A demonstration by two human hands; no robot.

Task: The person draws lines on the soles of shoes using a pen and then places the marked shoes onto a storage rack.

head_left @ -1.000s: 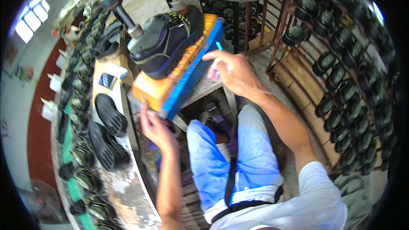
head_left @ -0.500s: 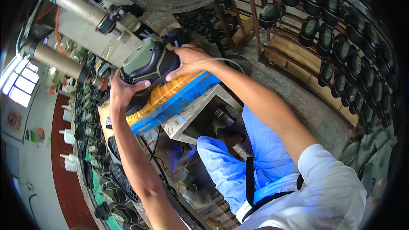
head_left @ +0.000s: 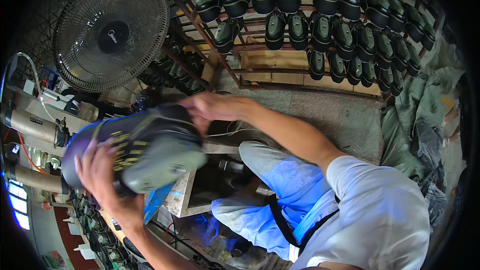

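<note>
A black shoe [head_left: 152,125] with a grey-green panel and yellow stitching is raised close to me, tilted and slightly smeared by motion. Along its near left side my left hand [head_left: 102,175] grips it, fingers spread over the stitched part. My right hand [head_left: 205,110] holds the shoe's right end, with some fingertips hidden behind it. Beneath the shoe, part of a blue-sided block [head_left: 156,201] shows beside a whitish metal stand [head_left: 179,196].
A large round fan [head_left: 112,30] stands at the far left. Metal cylinders [head_left: 32,125] with hoses reach in from the left. Racks hold rows of similar shoes [head_left: 320,32] at the back, and green sacks [head_left: 410,115] lie to the right. More shoes line a bench [head_left: 107,220] at lower left.
The shoe has come up off the orange-and-blue block toward me and been turned over to another angle. Both hands moved with it. My view has swung to the right.
</note>
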